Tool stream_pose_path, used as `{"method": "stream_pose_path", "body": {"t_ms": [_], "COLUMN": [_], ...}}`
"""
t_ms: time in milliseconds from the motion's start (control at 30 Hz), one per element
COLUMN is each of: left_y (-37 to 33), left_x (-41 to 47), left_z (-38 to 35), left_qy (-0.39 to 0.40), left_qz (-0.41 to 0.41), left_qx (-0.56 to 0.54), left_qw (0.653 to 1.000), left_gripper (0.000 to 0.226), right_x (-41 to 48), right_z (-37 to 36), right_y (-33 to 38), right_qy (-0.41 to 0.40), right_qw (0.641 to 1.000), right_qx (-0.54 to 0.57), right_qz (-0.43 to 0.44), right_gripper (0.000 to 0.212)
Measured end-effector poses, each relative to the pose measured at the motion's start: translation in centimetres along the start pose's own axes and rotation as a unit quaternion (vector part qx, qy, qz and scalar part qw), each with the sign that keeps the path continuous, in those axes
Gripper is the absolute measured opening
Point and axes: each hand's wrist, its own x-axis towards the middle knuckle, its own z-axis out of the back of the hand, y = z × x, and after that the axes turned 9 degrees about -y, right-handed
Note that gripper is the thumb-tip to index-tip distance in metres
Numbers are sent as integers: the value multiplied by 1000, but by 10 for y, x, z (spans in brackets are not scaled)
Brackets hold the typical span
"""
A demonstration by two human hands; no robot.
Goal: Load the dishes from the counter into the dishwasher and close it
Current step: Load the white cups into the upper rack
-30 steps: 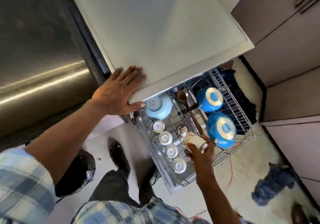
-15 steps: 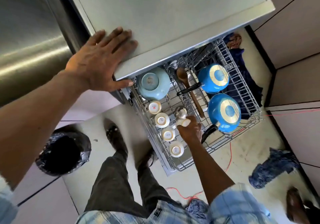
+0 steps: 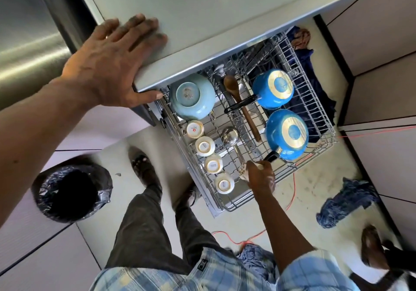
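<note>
The dishwasher's wire rack (image 3: 315, 101) is pulled out below the counter (image 3: 213, 13). In it lie an upturned pale blue bowl (image 3: 192, 97), a row of several small white cups (image 3: 204, 145), a wooden spoon (image 3: 238, 101), a steel ladle (image 3: 230, 135) and two blue pans (image 3: 273, 89) (image 3: 287, 134), bottoms up. My left hand (image 3: 112, 63) rests flat on the counter's edge, thumb under the lip. My right hand (image 3: 261, 175) grips a small patterned cup (image 3: 244, 170) low in the rack, beside the ladle's handle and the near pan's black handle.
A bin lined with a black bag (image 3: 72, 192) stands on the floor at left. A steel appliance front (image 3: 27, 33) is at upper left. Blue cloths (image 3: 346, 202) and a red cord (image 3: 290, 200) lie on the floor at right. Someone's sandalled foot (image 3: 372, 245) is at lower right.
My right hand has carried the small cup from the rack's middle toward its near edge, beside the last white cup. My left hand stays on the counter while the camera has moved closer.
</note>
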Motion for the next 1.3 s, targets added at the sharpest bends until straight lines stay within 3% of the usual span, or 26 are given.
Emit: {"method": "stream_pose_path", "body": {"t_ms": [133,233,400,533,733,900,1000,1300], "left_y": [-1,-2,-2,-2,-1,-1,-1,0], "left_x": [0,0,0,1,-1,0,-1,-1], "left_z": [1,1,1,1,0,1,0,1], "left_qy": [0,-1,-4,2,-3,-3,0,15], "left_qz": [1,4,3,4,4,2,2,4], "left_qx": [-3,-6,-9,-11,-5,-1,1,4], "left_qw": [1000,1000,1000,1000,1000,1000,1000,1000], "left_gripper": [114,114,114,115,114,114,115,117], "right_x": [-11,-16,-24,-27,-2,29,34,33], "right_z": [-1,-9,-17,-18,-35,-58,-68,-74], "right_y": [-18,-23,-16,5,73,126,130,140], "right_qy": [45,49,-30,-98,-33,7,35,17], "right_qw": [988,979,990,979,943,942,923,912], "right_qx": [-133,-166,-103,-28,-1,-72,-142,-176], "right_qz": [64,110,93,175,330,329,356,369], "right_gripper": [56,57,57,54,76,76,67,63]}}
